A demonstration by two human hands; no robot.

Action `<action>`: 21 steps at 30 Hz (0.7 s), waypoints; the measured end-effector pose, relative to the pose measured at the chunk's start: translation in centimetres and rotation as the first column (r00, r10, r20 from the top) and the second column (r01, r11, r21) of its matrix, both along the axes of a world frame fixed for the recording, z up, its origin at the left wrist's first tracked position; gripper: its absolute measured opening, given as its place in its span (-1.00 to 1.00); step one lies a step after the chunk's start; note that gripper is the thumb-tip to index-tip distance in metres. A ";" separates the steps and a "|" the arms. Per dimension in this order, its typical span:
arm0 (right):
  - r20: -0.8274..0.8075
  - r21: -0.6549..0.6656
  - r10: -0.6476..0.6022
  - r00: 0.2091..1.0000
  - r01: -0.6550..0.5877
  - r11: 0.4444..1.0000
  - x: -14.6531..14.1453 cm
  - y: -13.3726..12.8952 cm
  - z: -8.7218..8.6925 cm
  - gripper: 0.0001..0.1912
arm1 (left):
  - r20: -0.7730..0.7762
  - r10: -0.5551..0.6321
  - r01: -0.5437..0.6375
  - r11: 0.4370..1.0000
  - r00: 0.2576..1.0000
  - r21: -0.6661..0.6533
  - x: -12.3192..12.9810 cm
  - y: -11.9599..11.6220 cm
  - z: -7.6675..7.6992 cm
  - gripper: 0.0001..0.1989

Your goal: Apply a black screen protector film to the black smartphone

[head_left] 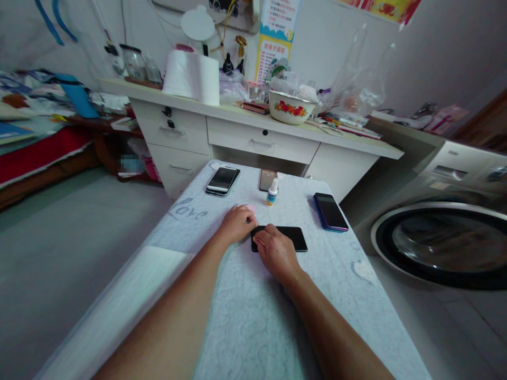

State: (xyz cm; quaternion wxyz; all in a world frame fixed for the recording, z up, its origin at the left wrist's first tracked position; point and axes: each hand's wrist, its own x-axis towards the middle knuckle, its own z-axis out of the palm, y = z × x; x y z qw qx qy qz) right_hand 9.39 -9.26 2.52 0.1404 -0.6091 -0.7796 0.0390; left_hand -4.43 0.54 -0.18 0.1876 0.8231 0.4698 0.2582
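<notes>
A black smartphone (pixel 292 238) lies crosswise, screen up, on the cloth-covered table. My left hand (pixel 237 224) is closed at the phone's left end, its fingertips at the far corner. Over the left part of the screen rests my right hand (pixel 276 252), fingers bent and pressed together; what they hold, if anything, is hidden. Just past my left hand shows a small pink object (pixel 250 208), partly covered. A little spray bottle (pixel 272 193) with a white top and blue-and-yellow lower part stands upright beyond the phone.
Stacked phones (pixel 223 180) lie at the far left, with another phone stack (pixel 331 212) at the right edge. A gold-toned phone (pixel 268 180) sits behind the bottle. Beyond stands a white desk (pixel 261 141) bearing a flowered bowl (pixel 291 108); a washing machine (pixel 447 174) is on the right.
</notes>
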 end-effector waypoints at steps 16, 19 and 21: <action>-0.030 -0.039 0.091 0.995 -0.092 0.995 0.0 -0.4 0.3 -0.80 | 0.021 -0.013 0.013 1.000 1.000 0.003 0.0 0.1 -0.2 -0.90; -0.037 -0.038 0.099 0.994 -0.101 0.994 0.2 -0.5 0.3 -0.81 | 0.027 -0.014 0.014 1.000 1.000 0.011 0.0 0.2 -0.3 -0.89; -0.043 -0.034 0.105 0.994 -0.107 0.994 0.3 -0.5 0.2 -0.81 | 0.026 -0.017 0.017 1.000 1.000 0.012 0.0 0.2 -0.4 -0.89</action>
